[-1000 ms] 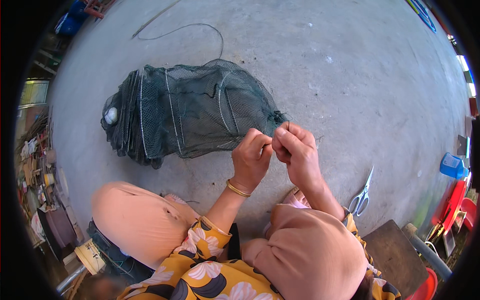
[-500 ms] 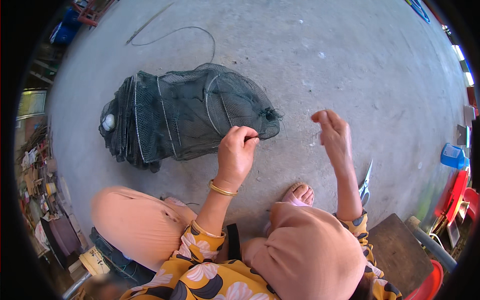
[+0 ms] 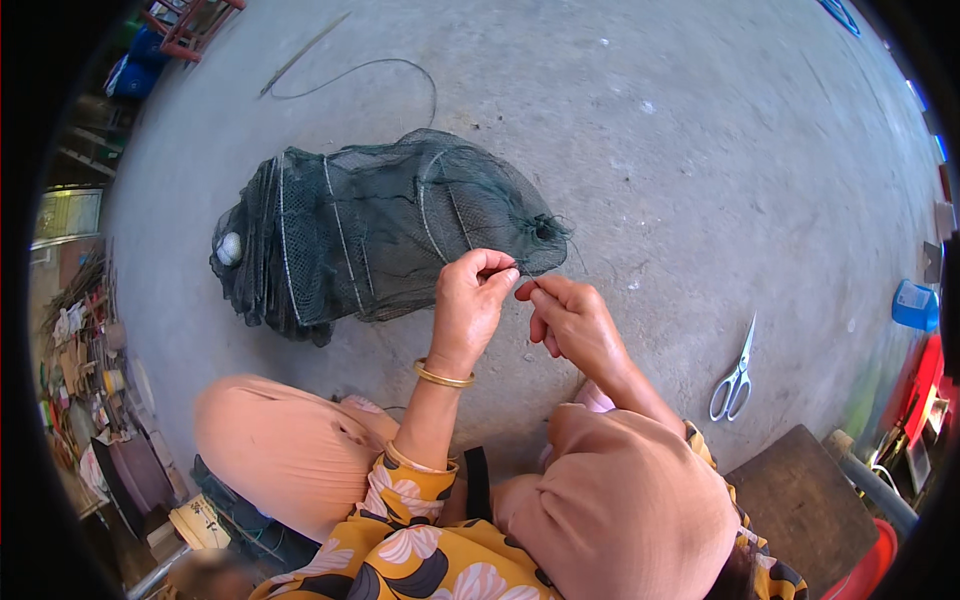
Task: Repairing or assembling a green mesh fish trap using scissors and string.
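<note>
A dark green mesh net trap [image 3: 390, 235] with pale hoops lies on the concrete, bunched in folds at its left end and gathered into a tied knot [image 3: 545, 229] at its right end. My left hand [image 3: 466, 312] is closed at the trap's near edge, thumb and forefinger pinching the mesh. Just right of those fingertips my right hand [image 3: 575, 322] is closed in a pinch. What lies between its fingers is too fine to make out. A white ball [image 3: 230, 249] shows inside the folded left end.
Scissors [image 3: 738, 380] lie on the floor to my right, beyond a wooden board [image 3: 800, 500]. A thin cord [image 3: 390, 62] curves from the trap's far side to a stick [image 3: 300, 55]. Blue jug [image 3: 914, 305] and red basins [image 3: 922, 395] stand far right; clutter lines the left.
My right hand has come in from the right to meet the left hand's fingertips and closed into a pinch. The left hand keeps its hold. The scissors now show fully.
</note>
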Tool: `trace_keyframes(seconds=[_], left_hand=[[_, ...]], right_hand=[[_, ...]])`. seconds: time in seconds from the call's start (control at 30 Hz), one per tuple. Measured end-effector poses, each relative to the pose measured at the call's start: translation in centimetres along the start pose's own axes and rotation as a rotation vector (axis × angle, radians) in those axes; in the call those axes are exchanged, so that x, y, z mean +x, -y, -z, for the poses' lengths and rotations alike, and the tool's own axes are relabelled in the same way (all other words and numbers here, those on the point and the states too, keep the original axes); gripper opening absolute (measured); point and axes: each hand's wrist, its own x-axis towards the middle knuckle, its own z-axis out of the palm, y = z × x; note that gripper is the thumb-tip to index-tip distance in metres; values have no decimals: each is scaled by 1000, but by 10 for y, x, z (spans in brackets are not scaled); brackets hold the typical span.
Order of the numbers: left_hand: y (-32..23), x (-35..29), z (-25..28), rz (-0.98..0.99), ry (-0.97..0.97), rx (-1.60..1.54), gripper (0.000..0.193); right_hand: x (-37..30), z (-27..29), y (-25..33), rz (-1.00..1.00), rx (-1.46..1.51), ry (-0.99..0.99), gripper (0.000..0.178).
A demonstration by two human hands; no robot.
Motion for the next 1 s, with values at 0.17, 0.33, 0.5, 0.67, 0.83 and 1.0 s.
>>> trace_keyframes(seconds=[0.17, 0.33, 0.5, 0.67, 0.83, 1.0], left_hand=[[5, 0, 2, -6, -4, -7, 12], [3, -1, 1, -12, 0, -32, 11], [0, -3, -3, 18, 4, -65, 10], [3, -1, 0, -2, -86, -119, 9], [5, -6, -8, 47, -15, -198, 9], [2, -3, -1, 30, -49, -109, 8]], right_hand=[[6, -6, -7, 7, 6, 14, 22], [8, -10, -7, 9, 39, -22, 23], [14, -14, -10, 102, -6, -88, 22], [6, -15, -19, 200, -77, -85, 16], [6, -10, -15, 75, -59, -23, 15], [-1, 4, -12, 502, -523, -254, 13]])
